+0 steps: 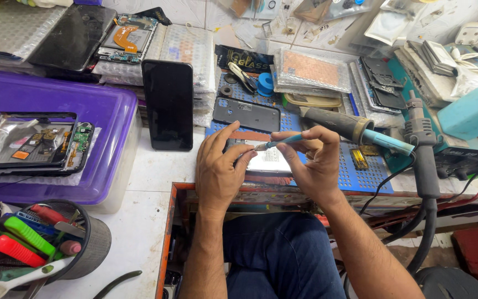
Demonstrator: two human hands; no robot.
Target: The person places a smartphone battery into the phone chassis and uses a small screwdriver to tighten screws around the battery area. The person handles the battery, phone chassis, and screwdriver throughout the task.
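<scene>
My left hand [221,169] lies flat over an opened phone [269,162] on the bench edge, fingers pressing its left side. My right hand [312,163] pinches a thin teal-handled tool [280,143] like a pen. The metal tip points left and touches the phone near my left fingertips. The phone shows a silvery inner plate and most of it is hidden under both hands. It rests on a blue perforated work mat [360,177].
A black phone [167,104] leans upright behind. A dark back cover [246,114] lies on the mat. A purple bin lid [56,105] holds an opened phone [29,145]. A cup of tools [45,243] stands front left. A hot-air handle [422,149] and a soldering iron [355,128] lie right.
</scene>
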